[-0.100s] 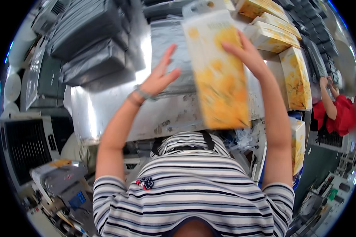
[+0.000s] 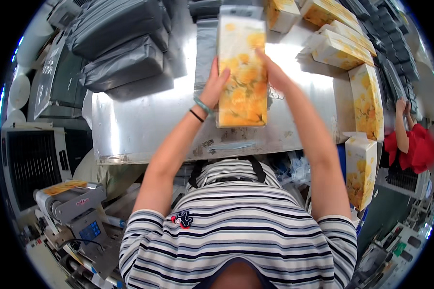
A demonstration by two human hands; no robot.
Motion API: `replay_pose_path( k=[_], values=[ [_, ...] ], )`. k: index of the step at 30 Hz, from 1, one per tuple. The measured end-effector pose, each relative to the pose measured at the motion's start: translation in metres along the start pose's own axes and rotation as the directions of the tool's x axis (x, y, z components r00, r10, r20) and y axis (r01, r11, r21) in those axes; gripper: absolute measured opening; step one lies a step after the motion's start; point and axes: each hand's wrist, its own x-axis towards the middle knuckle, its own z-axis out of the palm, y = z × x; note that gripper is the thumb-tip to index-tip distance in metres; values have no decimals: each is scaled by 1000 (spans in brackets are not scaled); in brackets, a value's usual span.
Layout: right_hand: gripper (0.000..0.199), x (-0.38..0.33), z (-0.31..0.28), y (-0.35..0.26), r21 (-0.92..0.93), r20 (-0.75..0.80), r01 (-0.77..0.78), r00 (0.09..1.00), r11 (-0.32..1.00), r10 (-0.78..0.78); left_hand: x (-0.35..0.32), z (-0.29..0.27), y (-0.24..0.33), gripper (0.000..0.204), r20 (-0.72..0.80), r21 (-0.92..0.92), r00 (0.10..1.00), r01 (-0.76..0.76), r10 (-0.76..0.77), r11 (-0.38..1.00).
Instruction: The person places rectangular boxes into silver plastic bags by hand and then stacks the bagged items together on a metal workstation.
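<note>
Two sides are held: the left hand (image 2: 213, 89), apart a moment ago, joins the right hand (image 2: 277, 74) in gripping the yellow-flowered pack (image 2: 243, 98) above the metal table (image 2: 154, 120) — support now appears shared.

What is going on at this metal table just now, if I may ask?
A person holds a yellow floral pack between the left hand and right hand, above the metal table. A flat grey bag lies partly hidden behind it. Grey wrapped parcels are stacked at the left, and more floral packs stand at the right. A co-worker in red is further right.
</note>
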Motion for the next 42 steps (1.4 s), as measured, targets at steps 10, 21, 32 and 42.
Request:
replay_pose_path(
  k=[10,21,32,42],
  values=[
    [17,-24,3,82,-877,144,393,763,275,-630,-44,-100,-7,49,137,784,969,-232,204,576],
    [14,-35,-2,83,-854,184,502,538,137,-823,-19,-59,-28,22,-14,939,906,-133,423,316],
    [21,-119,-16,121,-969,246,248,955,10,164,-140,-44,-27,19,418,907,744,-371,-522,197],
    [18,-125,-9,93,-928,191,42,906,370,377,-119,-58,-29,18,-4,214,805,580,-593,786]
  ],
)
